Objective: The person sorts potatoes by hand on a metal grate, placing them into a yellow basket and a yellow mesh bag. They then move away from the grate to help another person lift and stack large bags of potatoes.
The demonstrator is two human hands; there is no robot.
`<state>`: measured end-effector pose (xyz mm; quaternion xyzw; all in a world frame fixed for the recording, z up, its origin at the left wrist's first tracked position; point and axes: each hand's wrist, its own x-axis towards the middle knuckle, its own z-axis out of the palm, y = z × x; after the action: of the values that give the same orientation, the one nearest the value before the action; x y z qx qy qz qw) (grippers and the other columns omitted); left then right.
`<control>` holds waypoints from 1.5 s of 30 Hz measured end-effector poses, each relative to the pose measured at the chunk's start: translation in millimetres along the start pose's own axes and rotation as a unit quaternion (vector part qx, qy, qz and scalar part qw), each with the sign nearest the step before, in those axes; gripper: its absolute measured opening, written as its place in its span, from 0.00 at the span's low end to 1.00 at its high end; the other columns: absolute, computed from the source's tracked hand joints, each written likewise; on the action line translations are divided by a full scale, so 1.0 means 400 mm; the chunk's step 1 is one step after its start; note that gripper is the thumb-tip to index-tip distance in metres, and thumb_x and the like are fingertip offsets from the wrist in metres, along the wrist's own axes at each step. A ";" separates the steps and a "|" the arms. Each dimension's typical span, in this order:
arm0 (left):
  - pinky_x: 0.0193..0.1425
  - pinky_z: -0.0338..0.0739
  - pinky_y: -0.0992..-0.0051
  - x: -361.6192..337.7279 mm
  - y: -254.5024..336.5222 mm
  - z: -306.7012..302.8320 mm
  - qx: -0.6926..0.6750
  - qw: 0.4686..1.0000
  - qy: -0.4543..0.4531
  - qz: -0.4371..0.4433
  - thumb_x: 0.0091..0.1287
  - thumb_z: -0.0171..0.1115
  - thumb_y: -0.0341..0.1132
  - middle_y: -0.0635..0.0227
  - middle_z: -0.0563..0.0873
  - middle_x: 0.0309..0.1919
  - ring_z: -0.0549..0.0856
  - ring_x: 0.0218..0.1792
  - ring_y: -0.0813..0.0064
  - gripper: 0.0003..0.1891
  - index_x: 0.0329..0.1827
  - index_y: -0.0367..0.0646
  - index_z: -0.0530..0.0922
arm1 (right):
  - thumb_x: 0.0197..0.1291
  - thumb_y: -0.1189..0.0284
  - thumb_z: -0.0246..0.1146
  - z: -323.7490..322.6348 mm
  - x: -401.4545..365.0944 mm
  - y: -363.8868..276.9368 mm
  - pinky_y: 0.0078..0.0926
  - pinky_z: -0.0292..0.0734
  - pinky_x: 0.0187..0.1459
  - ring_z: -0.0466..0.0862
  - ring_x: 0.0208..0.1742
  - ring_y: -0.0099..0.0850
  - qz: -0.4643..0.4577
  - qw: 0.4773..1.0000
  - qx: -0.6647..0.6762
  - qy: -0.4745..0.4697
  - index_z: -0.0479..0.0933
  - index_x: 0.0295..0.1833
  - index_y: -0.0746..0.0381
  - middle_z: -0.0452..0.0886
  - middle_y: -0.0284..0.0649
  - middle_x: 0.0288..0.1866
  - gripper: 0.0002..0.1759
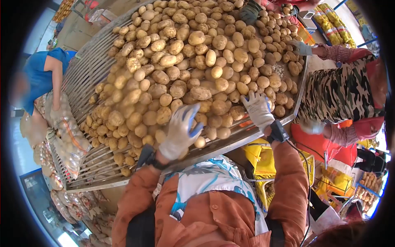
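A large heap of potatoes (177,61) covers a slatted metal table (88,68). My left hand (181,129), in a white glove with blue on the fingers, is over the near edge of the heap, its fingers spread and holding nothing. To its right, my right hand (258,109), gloved in white, reaches onto potatoes near the table's front rail, with its fingers apart. Dark devices are strapped to both of my wrists.
A person in blue (45,74) handles a filled mesh sack (68,140) at the left. At the right, a person in a camouflage apron (341,92) reaches to the heap, and another gloved hand (249,12) is at the top. Yellow sacks (261,158) hang below the front rail.
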<state>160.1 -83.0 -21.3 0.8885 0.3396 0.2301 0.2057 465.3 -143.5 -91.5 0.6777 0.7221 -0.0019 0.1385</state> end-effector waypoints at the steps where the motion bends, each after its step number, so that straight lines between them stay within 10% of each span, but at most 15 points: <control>1: 0.67 0.72 0.56 0.043 -0.006 0.021 -0.001 1.000 -0.001 0.000 0.61 0.71 0.38 0.53 0.79 0.56 0.77 0.60 0.51 0.32 0.69 0.41 0.72 | 0.57 0.70 0.63 -0.009 0.001 0.017 0.50 0.74 0.58 0.79 0.57 0.48 0.011 0.999 0.026 0.017 0.75 0.61 0.51 0.76 0.47 0.54 0.24; 4: 0.66 0.72 0.56 0.187 -0.035 0.069 0.041 0.998 -0.007 0.037 0.63 0.69 0.39 0.53 0.80 0.54 0.78 0.58 0.51 0.27 0.65 0.42 0.74 | 0.42 0.67 0.77 -0.019 0.007 0.062 0.47 0.79 0.53 0.81 0.55 0.49 0.087 0.971 0.210 0.075 0.71 0.63 0.52 0.75 0.49 0.54 0.38; 8: 0.65 0.73 0.55 0.363 -0.069 0.124 0.224 0.930 -0.276 -0.098 0.62 0.70 0.49 0.51 0.82 0.55 0.79 0.61 0.55 0.31 0.62 0.37 0.75 | 0.46 0.73 0.78 -0.004 -0.011 0.090 0.34 0.73 0.68 0.77 0.64 0.39 0.196 0.770 0.550 0.258 0.68 0.68 0.63 0.74 0.47 0.63 0.42; 13: 0.67 0.72 0.50 0.357 -0.086 0.244 0.318 0.886 -0.329 -0.080 0.57 0.73 0.55 0.50 0.82 0.58 0.78 0.63 0.52 0.34 0.58 0.36 0.80 | 0.49 0.73 0.78 -0.017 -0.133 0.013 0.32 0.70 0.69 0.74 0.65 0.35 0.284 0.664 0.595 0.353 0.64 0.71 0.67 0.72 0.46 0.66 0.44; 25: 0.63 0.75 0.57 0.402 -0.110 0.221 0.264 0.883 -0.363 -0.138 0.53 0.71 0.62 0.52 0.87 0.54 0.85 0.58 0.53 0.33 0.51 0.43 0.88 | 0.52 0.66 0.74 0.002 -0.454 -0.300 0.37 0.74 0.66 0.75 0.64 0.37 0.306 0.391 0.849 0.182 0.64 0.70 0.64 0.72 0.45 0.64 0.41; 26: 0.61 0.77 0.57 0.401 -0.093 0.206 0.231 0.888 -0.366 -0.156 0.51 0.72 0.61 0.51 0.87 0.54 0.86 0.56 0.52 0.34 0.52 0.42 0.86 | 0.52 0.66 0.74 -0.011 -0.461 -0.296 0.37 0.74 0.66 0.75 0.64 0.37 0.305 0.386 0.850 0.189 0.64 0.70 0.64 0.72 0.45 0.64 0.41; 28: 0.52 0.83 0.62 0.388 -0.110 0.201 0.163 0.926 -0.308 -0.144 0.49 0.78 0.55 0.50 0.88 0.51 0.88 0.48 0.56 0.37 0.56 0.37 0.81 | 0.51 0.67 0.69 -0.042 -0.476 -0.281 0.42 0.76 0.59 0.78 0.59 0.42 0.207 0.089 0.962 0.155 0.66 0.70 0.62 0.74 0.46 0.60 0.38; 32: 0.52 0.84 0.71 0.338 -0.181 0.173 -0.360 0.887 -0.209 -0.201 0.58 0.75 0.39 0.61 0.85 0.52 0.86 0.47 0.70 0.32 0.65 0.37 0.74 | 0.54 0.68 0.67 -0.051 -0.533 -0.250 0.46 0.79 0.54 0.80 0.57 0.49 0.125 0.009 0.982 0.139 0.68 0.70 0.56 0.75 0.47 0.62 0.35; 35: 0.58 0.84 0.56 0.278 0.044 0.065 -0.736 0.611 -0.196 -0.216 0.66 0.61 0.39 0.53 0.80 0.57 0.84 0.55 0.59 0.34 0.76 0.41 0.64 | 0.57 0.66 0.67 -0.056 -0.557 -0.240 0.44 0.80 0.50 0.81 0.54 0.48 0.147 -0.006 0.979 0.139 0.69 0.69 0.56 0.76 0.48 0.61 0.33; 38: 0.47 0.86 0.55 0.177 0.109 0.095 -0.831 0.391 -0.274 -0.284 0.70 0.54 0.54 0.47 0.81 0.56 0.87 0.45 0.53 0.34 0.76 0.51 0.65 | 0.60 0.63 0.68 -0.018 -0.566 -0.250 0.37 0.81 0.44 0.83 0.50 0.43 0.172 0.058 0.976 0.122 0.69 0.69 0.58 0.79 0.48 0.59 0.32; 40: 0.43 0.84 0.68 0.103 0.180 0.141 -0.801 0.362 -0.364 -0.310 0.72 0.53 0.54 0.55 0.86 0.49 0.87 0.42 0.61 0.30 0.71 0.45 0.71 | 0.67 0.59 0.64 -0.015 -0.578 -0.264 0.27 0.82 0.37 0.84 0.41 0.33 0.147 0.070 0.980 0.114 0.72 0.66 0.63 0.82 0.42 0.50 0.28; 42: 0.45 0.84 0.71 -0.002 0.281 0.173 -0.526 0.759 -0.378 -0.069 0.74 0.55 0.48 0.57 0.86 0.47 0.87 0.42 0.66 0.27 0.71 0.43 0.71 | 0.68 0.58 0.62 0.005 -0.604 -0.297 0.24 0.79 0.32 0.83 0.37 0.31 0.146 0.042 0.983 0.103 0.73 0.64 0.63 0.82 0.40 0.48 0.26; 44: 0.49 0.83 0.73 -0.082 0.286 0.245 -0.510 0.707 -0.466 -0.155 0.74 0.59 0.40 0.60 0.86 0.48 0.87 0.44 0.70 0.25 0.70 0.40 0.70 | 0.69 0.57 0.62 0.057 -0.654 -0.336 0.26 0.81 0.37 0.84 0.40 0.32 0.175 0.067 0.976 0.113 0.74 0.64 0.63 0.82 0.41 0.49 0.26; 45: 0.51 0.83 0.74 -0.148 0.259 0.299 -0.420 0.796 -0.435 0.030 0.72 0.61 0.35 0.62 0.85 0.53 0.87 0.46 0.74 0.25 0.70 0.37 0.69 | 0.70 0.55 0.61 0.109 -0.681 -0.360 0.29 0.82 0.41 0.84 0.43 0.35 0.224 0.417 0.859 0.192 0.74 0.63 0.63 0.82 0.43 0.50 0.26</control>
<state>239.2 -220.2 -80.1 0.7315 0.0572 -0.0548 0.6773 344.6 -430.1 -104.9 0.5642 0.1745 -0.4598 -0.6631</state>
